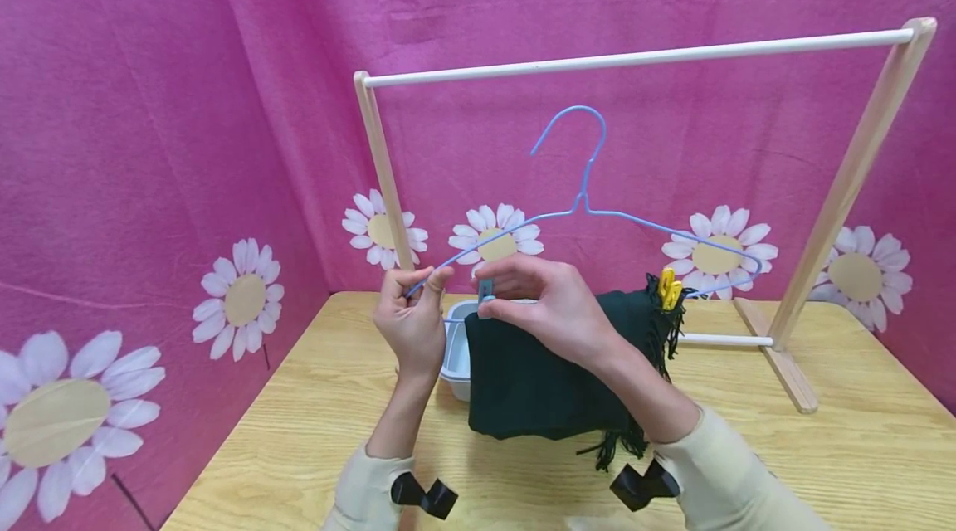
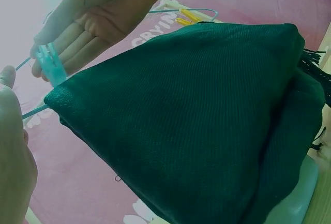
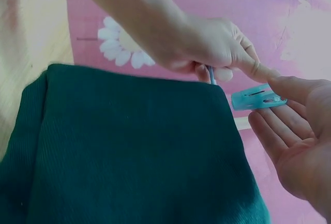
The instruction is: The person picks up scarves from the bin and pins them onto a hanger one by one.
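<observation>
A dark green fringed scarf [image 1: 538,390] hangs folded over the lower bar of a blue wire hanger [image 1: 583,201]. With thumb and fingers, my left hand [image 1: 414,325] grips the hanger's left end. My right hand [image 1: 548,307] pinches a light blue clothespin [image 3: 257,98] between thumb and fingers. In the right wrist view the clothespin's tip is just beside the scarf's upper corner, with a small gap between them. At the scarf's right end, yellow clothespins [image 1: 669,290] stand up near the hanger bar. The hanger's hook points up, touching nothing.
Behind the hanger stands a wooden rack with a white top rail [image 1: 635,60]. A pale plastic basin [image 1: 457,358] is partly hidden by the scarf. All of it is on a wooden table [image 1: 299,431], with pink flowered cloth [image 1: 164,141] behind and at the sides.
</observation>
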A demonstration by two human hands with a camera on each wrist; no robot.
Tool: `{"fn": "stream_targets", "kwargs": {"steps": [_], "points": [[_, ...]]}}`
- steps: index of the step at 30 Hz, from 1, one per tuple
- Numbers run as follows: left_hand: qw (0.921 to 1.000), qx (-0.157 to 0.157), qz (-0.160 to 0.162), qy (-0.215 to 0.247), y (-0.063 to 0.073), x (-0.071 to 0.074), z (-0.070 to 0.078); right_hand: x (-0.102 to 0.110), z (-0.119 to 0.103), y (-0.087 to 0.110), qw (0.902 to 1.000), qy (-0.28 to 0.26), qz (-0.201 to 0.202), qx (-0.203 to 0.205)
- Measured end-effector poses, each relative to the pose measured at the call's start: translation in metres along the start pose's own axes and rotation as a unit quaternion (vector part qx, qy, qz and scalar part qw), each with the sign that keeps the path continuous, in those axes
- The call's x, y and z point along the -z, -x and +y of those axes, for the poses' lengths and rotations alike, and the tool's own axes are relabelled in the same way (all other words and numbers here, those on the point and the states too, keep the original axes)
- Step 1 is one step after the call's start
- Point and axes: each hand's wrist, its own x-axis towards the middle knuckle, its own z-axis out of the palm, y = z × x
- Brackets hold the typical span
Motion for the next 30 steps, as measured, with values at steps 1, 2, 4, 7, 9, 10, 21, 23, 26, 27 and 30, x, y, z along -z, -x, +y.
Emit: {"fn": "stream_targets", "kwargs": {"steps": [1,2,4,7,9,10,21,23,26,27,30], "points": [[1.0000,0.000,0.000,0.001,0.001,0.000,0.000,-0.001,0.000,0.000,1.0000,-0.001,0.002,0.000],[1.0000,0.000,-0.001,0.003,0.001,-0.001,0.000,-0.002,0.000,0.000,1.0000,-0.001,0.003,0.001],[1.0000,-0.002,-0.004,0.006,0.003,-0.001,0.000,-0.003,0.000,0.000,1.0000,-0.005,0.004,-0.001],[0.9999,-0.009,-0.007,0.010,0.004,-0.002,0.001,-0.004,0.000,0.001,0.9999,-0.006,0.013,-0.008],[0.9998,-0.015,-0.009,0.011,0.004,-0.003,0.003,-0.005,0.001,0.001,0.9997,-0.006,0.019,-0.014],[0.9997,-0.018,-0.008,0.011,0.004,-0.003,0.004,-0.005,0.001,0.001,0.9996,-0.003,0.022,-0.017],[0.9984,-0.042,-0.009,0.036,0.002,-0.005,0.011,-0.005,0.002,-0.002,0.9988,0.046,0.009,-0.012],[0.9982,-0.048,-0.015,0.032,0.002,-0.004,0.011,-0.008,0.003,-0.001,0.9977,0.067,0.002,0.007],[0.9980,-0.055,-0.009,0.029,0.001,-0.002,0.011,-0.011,0.005,0.000,0.9974,0.069,-0.005,0.016],[0.9980,-0.054,-0.006,0.033,0.001,-0.001,0.011,-0.012,0.006,0.000,0.9979,0.063,-0.009,0.015],[0.9979,-0.049,0.001,0.043,0.000,0.000,0.012,-0.012,0.009,-0.001,0.9996,0.023,-0.016,-0.005]]}}
